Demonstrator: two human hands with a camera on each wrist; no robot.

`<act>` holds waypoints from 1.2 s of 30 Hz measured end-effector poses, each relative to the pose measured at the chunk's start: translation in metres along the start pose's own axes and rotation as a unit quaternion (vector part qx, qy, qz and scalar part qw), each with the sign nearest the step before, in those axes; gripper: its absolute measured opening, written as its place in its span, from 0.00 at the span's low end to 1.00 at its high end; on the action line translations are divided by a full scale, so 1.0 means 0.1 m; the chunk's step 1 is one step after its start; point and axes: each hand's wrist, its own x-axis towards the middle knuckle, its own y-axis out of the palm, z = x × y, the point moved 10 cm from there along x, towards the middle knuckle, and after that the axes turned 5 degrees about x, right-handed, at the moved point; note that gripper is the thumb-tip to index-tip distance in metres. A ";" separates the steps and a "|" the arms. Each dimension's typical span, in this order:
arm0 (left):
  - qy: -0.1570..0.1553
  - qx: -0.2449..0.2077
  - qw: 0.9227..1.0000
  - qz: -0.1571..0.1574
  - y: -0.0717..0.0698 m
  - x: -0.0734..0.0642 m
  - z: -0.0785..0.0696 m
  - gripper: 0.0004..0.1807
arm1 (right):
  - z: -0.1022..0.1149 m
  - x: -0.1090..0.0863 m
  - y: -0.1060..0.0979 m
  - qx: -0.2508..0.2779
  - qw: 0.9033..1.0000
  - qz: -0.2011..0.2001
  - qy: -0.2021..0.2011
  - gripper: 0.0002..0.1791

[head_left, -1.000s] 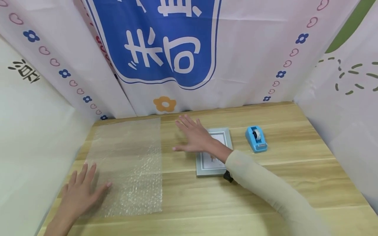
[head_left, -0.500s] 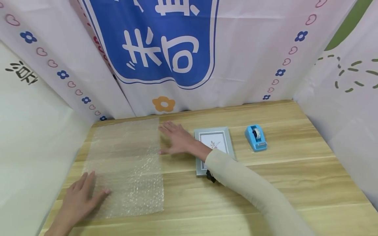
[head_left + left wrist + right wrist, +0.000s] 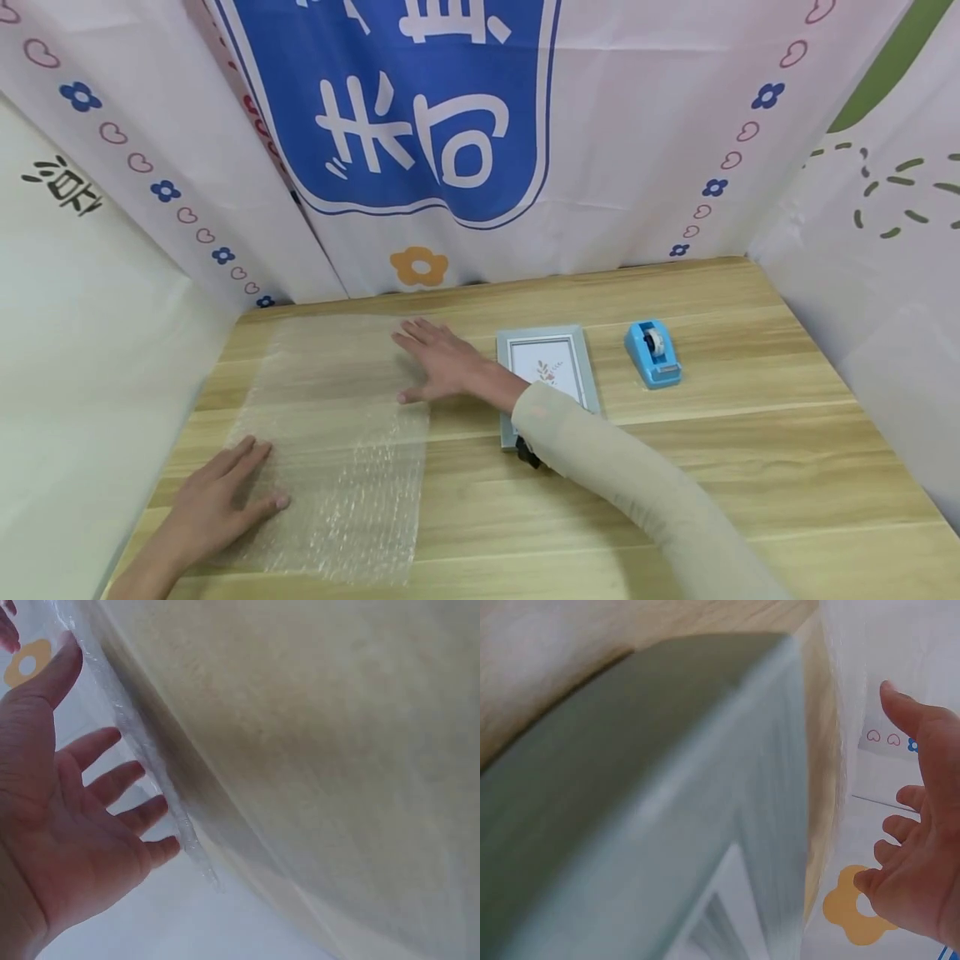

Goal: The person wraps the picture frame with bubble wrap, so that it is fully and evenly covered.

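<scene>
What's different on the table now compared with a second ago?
The right hand moved left, from partly over the picture frame to the right edge of the bubble wrap. The left hand eased rightward and nearer; the bubble wrap came slightly nearer too, turning a little clockwise. The picture frame and blue tape dispenser stayed put.

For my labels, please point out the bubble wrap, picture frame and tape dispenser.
Bubble wrap (image 3: 337,454): head view, sheet's middle.
Picture frame (image 3: 546,362): head view, framed picture.
Tape dispenser (image 3: 647,358): head view, blue body.
</scene>
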 end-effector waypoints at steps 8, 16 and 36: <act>0.017 -0.011 1.000 0.023 0.02 0.05 -0.06 0.49 | -0.05 -0.03 0.13 -0.004 0.999 0.039 0.016 0.56; -0.024 0.027 0.996 0.084 0.02 0.15 0.02 0.50 | -0.08 -0.15 0.25 -0.014 0.996 0.073 0.039 0.53; 0.047 -0.089 0.993 0.056 -0.04 0.39 0.03 0.48 | -0.07 -0.56 0.19 -0.055 0.992 0.040 0.108 0.52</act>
